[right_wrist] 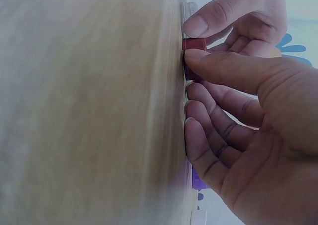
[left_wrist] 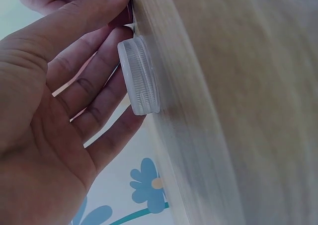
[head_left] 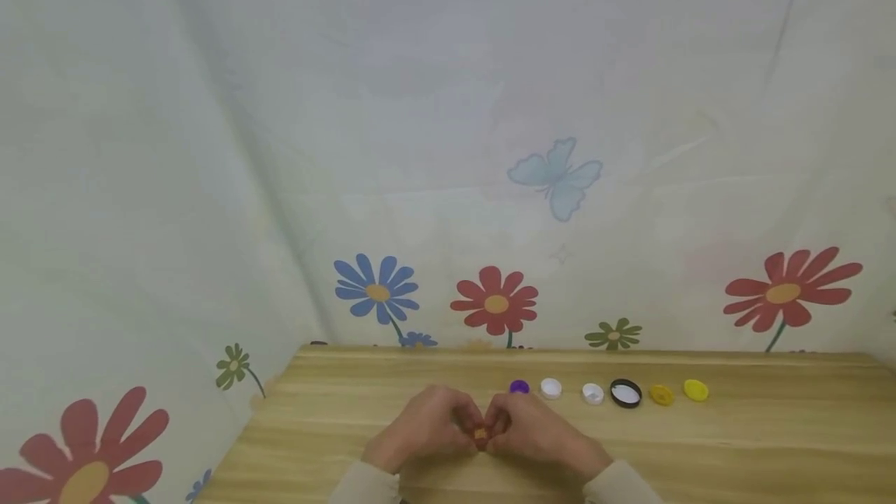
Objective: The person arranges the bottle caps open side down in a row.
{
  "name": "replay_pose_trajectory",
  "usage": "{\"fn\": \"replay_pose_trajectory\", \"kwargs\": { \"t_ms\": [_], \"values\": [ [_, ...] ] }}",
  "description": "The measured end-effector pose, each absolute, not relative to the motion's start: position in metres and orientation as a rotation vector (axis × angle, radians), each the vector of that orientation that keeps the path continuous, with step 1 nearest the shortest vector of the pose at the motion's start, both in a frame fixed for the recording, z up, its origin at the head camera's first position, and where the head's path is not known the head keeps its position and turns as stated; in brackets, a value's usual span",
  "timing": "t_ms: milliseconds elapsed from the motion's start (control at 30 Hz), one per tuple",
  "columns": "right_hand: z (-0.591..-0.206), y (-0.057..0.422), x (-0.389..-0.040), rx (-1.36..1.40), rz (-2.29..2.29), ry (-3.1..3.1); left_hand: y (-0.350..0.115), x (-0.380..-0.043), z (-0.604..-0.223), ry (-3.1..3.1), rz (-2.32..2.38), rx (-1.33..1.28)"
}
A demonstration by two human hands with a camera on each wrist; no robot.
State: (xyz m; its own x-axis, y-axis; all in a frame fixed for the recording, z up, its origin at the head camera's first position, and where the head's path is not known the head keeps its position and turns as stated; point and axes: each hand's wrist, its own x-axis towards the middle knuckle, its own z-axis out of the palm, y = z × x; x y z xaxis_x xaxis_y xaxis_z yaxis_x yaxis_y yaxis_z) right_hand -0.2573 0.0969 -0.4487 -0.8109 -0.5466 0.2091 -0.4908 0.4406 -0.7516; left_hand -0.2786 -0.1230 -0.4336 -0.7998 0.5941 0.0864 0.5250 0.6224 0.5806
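A small red bottle cap (right_wrist: pixel 195 44) stands on the table between both hands. My left hand (head_left: pixel 434 422) pinches its side, with the thumb nearest me and the other fingers spread behind. From the other side my right hand (head_left: pixel 535 426) pinches the same cap, its thumb lying on the red wall. The right hand's remaining fingers are curled near the tabletop. Beside the left fingertips, a clear ribbed cap (left_wrist: pixel 139 76) sits on the table in the left wrist view. Fingers hide much of the red cap.
Along the wooden table (head_left: pixel 770 442) behind the right hand runs a row: a purple cap (head_left: pixel 519 386), white caps (head_left: pixel 551 388), a black ring-shaped lid (head_left: pixel 626 404), an orange cap (head_left: pixel 661 394) and a yellow cap (head_left: pixel 696 390). A flower-printed curtain (head_left: pixel 420 138) hangs behind the table.
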Motion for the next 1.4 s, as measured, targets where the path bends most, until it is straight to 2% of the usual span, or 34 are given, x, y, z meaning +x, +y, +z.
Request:
{"fn": "replay_pose_trajectory", "kwargs": {
  "t_ms": [367,667,833,1033,1400],
  "values": [
    [-0.447,0.100,-0.260,-0.938,-1.348,2.586,-0.120,-0.280,-0.431,2.720,0.901,0.964],
    [-0.438,0.109,-0.264,-0.874,-1.287,2.617,-0.119,-0.283,-0.424,2.639,1.086,0.804],
    [-0.430,0.119,-0.271,-0.876,-1.318,2.692,-0.114,-0.292,-0.427,2.713,1.133,0.830],
    [-0.424,0.131,-0.278,-0.836,-1.287,2.844,-0.099,-0.302,-0.435,2.819,1.131,0.904],
    [-0.428,0.141,-0.285,-0.853,-1.153,3.047,-0.068,-0.303,-0.436,2.889,1.097,0.826]
  ]
}}
